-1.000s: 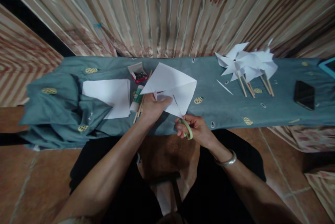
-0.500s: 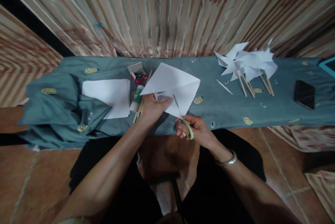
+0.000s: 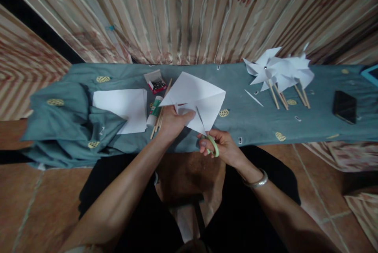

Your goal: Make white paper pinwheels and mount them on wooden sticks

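My left hand pinches a white square sheet of paper at its lower left, thumb on top. A slit runs in from the sheet's left corner, and crease lines cross it. My right hand is closed round the light green handles of a pair of scissors. Their blades lie at the sheet's lower corner and point up toward its middle. Left of the sheet, a glue stick and several wooden sticks lie close by my left hand.
A paper stack lies left, partly under bunched cloth. Behind the glue stick sits an open small box of dark shiny pieces. Several paper pinwheels, a paper strip and a phone lie right on the green cloth.
Hardly anything differs. Both hands, the sheet and the scissors stay in the same place; the view has shifted very slightly.
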A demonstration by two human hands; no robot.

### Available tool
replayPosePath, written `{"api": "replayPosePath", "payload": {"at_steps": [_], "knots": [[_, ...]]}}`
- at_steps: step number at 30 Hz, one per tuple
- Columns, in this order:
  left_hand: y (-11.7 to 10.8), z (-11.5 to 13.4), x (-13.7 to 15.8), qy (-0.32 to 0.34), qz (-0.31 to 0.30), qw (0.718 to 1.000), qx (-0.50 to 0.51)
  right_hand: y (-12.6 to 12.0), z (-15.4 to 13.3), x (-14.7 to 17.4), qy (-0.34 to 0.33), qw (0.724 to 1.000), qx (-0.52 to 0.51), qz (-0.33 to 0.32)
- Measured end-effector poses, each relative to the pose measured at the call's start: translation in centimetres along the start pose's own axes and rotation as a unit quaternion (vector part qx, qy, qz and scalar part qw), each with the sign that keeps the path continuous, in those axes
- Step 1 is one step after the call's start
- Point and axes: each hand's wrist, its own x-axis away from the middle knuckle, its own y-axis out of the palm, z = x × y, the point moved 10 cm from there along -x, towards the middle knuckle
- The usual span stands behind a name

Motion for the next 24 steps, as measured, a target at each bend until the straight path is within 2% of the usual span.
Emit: {"api": "replayPosePath", "payload": {"at_steps": [8, 16, 19, 24], "knots": [[0.1, 0.7, 0.2, 0.005, 0.004, 1.000, 0.009, 0.0, 0.2, -0.2, -0.003, 1.000, 0.001, -0.003], [0.0, 0.3, 0.1, 0.013, 0.010, 1.000, 0.010, -0.1, 0.6, -0.1, 0.017, 1.000, -0.005, 0.009], [0.0, 0.3, 0.2, 0.003, 0.009, 1.000, 0.022, 0.2, 0.7, -0.1, 0.016, 1.000, 0.002, -0.013], [-0.9, 1.0, -0.3, 0.001, 0.019, 0.998, 0.061, 0.5, 0.5, 0.8, 0.022, 0.994, 0.058, -0.095]]}}
